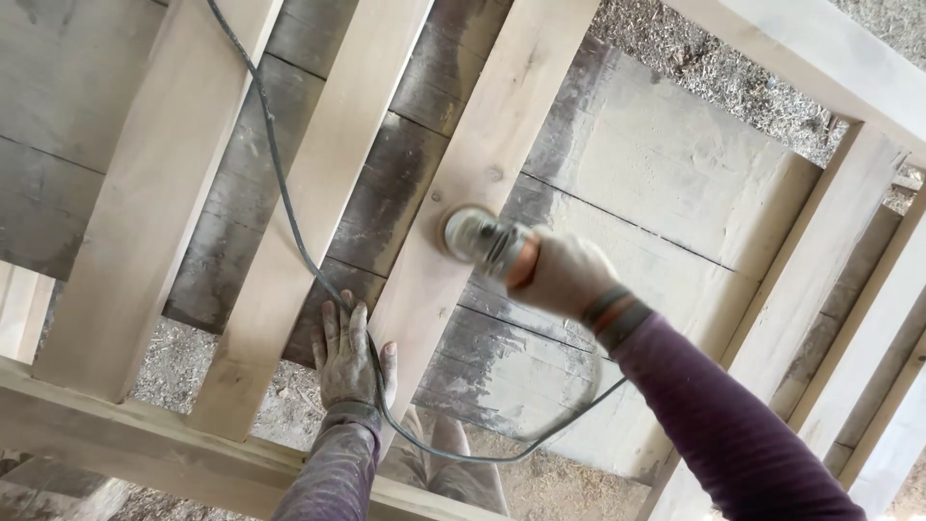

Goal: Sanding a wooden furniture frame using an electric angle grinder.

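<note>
My right hand (564, 275) grips a hand-held power sander (480, 237), whose round disc presses on a pale wooden slat (473, 183) of a slatted frame. My left hand (347, 357) lies flat, fingers spread, on the dark board (318, 323) between two slats, dusty with sawdust. The sander's dark cable (280, 183) runs down across the slats, passes by my left hand and loops back toward my right arm. Both arms wear purple sleeves.
Parallel pale slats (145, 203) cross weathered grey boards (637, 183). A frame rail (145, 444) runs along the near edge, and more slats (810, 280) stand at the right. Sawdust covers the ground (714, 68) beyond. My legs (453, 468) show below the frame.
</note>
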